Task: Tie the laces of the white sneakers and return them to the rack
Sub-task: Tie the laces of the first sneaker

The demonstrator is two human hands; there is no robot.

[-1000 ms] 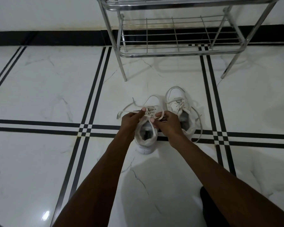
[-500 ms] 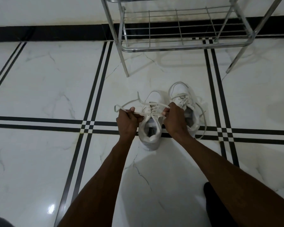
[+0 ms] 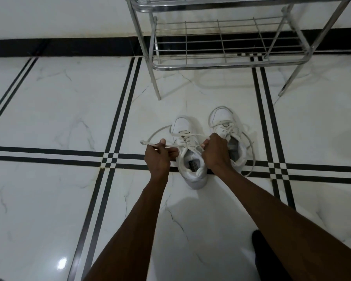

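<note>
Two white sneakers stand side by side on the floor, toes towards the rack. The left sneaker (image 3: 190, 155) is between my hands. My left hand (image 3: 159, 157) is shut on one lace end (image 3: 150, 144), pulled out to the left. My right hand (image 3: 216, 153) is shut on the other lace end, pulled to the right over the shoe's tongue. The right sneaker (image 3: 230, 134) sits partly behind my right hand, its laces loose and trailing on the floor (image 3: 251, 157). The metal rack (image 3: 221, 63) stands beyond the shoes, its bottom shelf bare.
The floor is white marble tile with black stripe lines (image 3: 120, 122). A black skirting strip (image 3: 59, 47) runs along the white wall behind the rack. A dark shape (image 3: 259, 258) shows at the bottom right under my right forearm.
My hands were together over the left sneaker's tongue a second ago. They have pulled apart sideways, drawing the lace ends taut to left and right. The view has tilted slightly.
</note>
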